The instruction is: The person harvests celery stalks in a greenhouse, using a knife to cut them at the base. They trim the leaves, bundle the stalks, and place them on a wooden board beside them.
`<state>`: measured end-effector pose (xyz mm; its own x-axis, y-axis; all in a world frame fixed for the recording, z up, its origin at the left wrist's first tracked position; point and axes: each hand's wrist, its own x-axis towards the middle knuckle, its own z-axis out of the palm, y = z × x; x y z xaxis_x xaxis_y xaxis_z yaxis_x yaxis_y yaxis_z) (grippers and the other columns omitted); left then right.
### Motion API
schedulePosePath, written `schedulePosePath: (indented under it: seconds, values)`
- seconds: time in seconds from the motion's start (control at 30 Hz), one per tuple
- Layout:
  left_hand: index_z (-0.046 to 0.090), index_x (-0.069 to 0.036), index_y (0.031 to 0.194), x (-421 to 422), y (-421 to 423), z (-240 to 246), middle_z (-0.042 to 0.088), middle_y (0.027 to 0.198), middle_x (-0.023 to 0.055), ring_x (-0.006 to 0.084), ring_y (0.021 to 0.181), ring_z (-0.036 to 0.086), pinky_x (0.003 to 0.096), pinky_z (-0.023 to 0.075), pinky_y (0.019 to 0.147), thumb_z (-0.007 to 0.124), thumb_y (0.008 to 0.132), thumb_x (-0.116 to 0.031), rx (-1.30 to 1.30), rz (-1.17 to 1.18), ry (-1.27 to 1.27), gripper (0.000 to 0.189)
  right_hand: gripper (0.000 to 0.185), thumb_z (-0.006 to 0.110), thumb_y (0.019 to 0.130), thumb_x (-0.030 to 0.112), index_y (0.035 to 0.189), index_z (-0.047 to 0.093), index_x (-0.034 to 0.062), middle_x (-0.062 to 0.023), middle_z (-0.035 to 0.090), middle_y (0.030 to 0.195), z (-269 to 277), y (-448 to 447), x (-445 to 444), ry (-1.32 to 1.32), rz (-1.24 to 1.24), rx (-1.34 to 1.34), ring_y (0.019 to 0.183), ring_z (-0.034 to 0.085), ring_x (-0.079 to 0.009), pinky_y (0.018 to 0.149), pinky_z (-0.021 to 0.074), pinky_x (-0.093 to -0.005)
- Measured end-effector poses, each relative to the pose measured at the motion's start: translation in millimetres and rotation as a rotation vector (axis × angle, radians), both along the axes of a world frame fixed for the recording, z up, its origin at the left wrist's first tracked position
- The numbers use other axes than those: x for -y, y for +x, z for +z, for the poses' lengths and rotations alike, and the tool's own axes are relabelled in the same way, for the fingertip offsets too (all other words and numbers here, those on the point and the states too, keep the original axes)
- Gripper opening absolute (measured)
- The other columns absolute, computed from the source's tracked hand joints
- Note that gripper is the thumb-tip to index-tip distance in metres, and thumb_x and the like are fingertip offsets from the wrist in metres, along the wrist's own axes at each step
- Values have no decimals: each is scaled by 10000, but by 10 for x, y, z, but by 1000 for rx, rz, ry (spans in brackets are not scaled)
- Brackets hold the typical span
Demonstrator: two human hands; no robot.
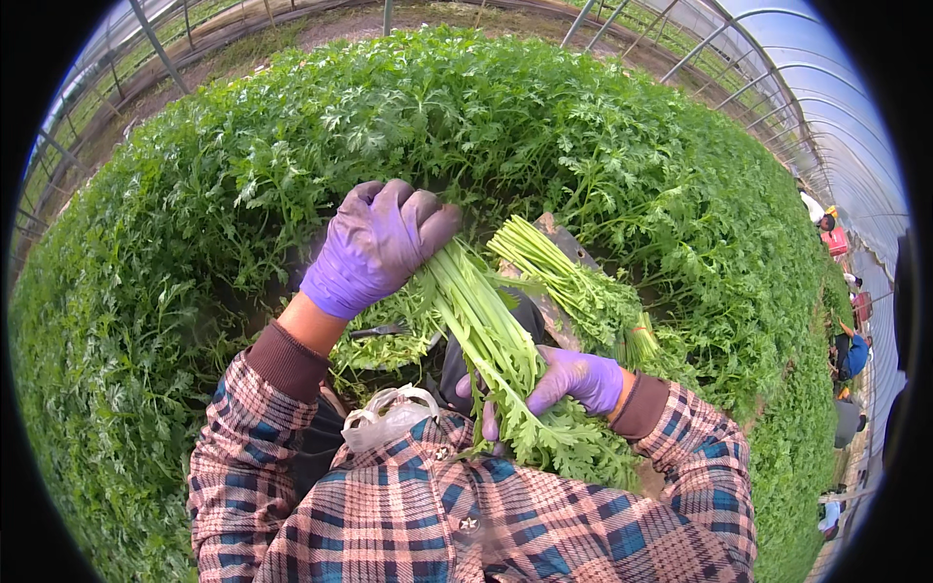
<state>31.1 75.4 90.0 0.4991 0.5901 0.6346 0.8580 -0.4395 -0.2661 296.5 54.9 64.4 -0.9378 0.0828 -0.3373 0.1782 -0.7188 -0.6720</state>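
A bunch of leafy greens (485,321), likely crown daisy, lies slantwise across my lap, its pale stems up and its leaves towards my body. My left hand (390,244), in a purple glove soiled over the fingers, is closed at the stem ends. Lower down, my right hand (579,380), gloved in purple too, grips the leafy half, thumb on top and fingertips showing beneath. Beyond it, a pile of cut stems (554,273) rests on a worn board (565,237). Beside that pile sits a bunch (641,339) tied with a red band.
A dark-handled tool (379,330) lies on trimmings in a basin (393,363), left of my knee. A white plastic bag (390,419) is at my lap. Dense growing greens (437,109) surround me. Several people (853,353) and red crates (836,242) are far right, under greenhouse hoops.
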Motion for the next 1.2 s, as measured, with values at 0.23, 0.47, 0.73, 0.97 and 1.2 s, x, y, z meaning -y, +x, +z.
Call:
schedulePosePath:
  seconds: [0.23, 0.47, 0.73, 0.97, 1.2]
  values:
    - [580, -119, 1174, -267, -606, -1150, 645, 1007, 176, 361, 890, 627, 449, 502, 760, 579, 855, -234, 568, 510, -699, 340, 579, 676, 716, 24, 1272, 517, 6, -109, 629, 1135, 77, 184, -379, 454, -378, 350, 907, 638, -178, 811, 518, -300]
    - [581, -88, 1127, 233, -569, -2987, 630, 1091, 194, 368, 1014, 607, 471, 485, 868, 484, 866, -190, 406, 577, -1279, 296, 612, 660, 743, -5, 1324, 466, -5, -90, 636, 1146, -92, 277, -442, 460, -410, 593, 989, 629, -174, 860, 506, -295]
    - [625, -118, 1092, 449, -494, -3310, 654, 1065, 106, 310, 1040, 608, 476, 484, 853, 507, 822, -139, 191, 664, -1259, 295, 669, 695, 745, 22, 1360, 433, 17, -103, 604, 1213, -11, 305, -583, 425, -424, 590, 1047, 611, -185, 884, 497, -298]
    - [638, -34, 975, 302, -537, -2898, 684, 946, 147, 307, 887, 660, 383, 512, 791, 613, 852, -252, 819, 629, -1010, 251, 549, 734, 735, 112, 1243, 561, -1, -51, 651, 1112, -2, 272, -1076, 578, -332, 612, 984, 605, -136, 848, 481, -259]
    - [609, -28, 1099, 134, -607, -2329, 645, 908, 4, 85, 709, 561, 227, 458, 606, 729, 819, -168, 1881, 140, -995, 335, 533, 719, 764, 116, 1245, 539, -26, -89, 630, 1100, 49, 53, -1543, 707, -87, 672, 970, 612, -182, 897, 499, -301]
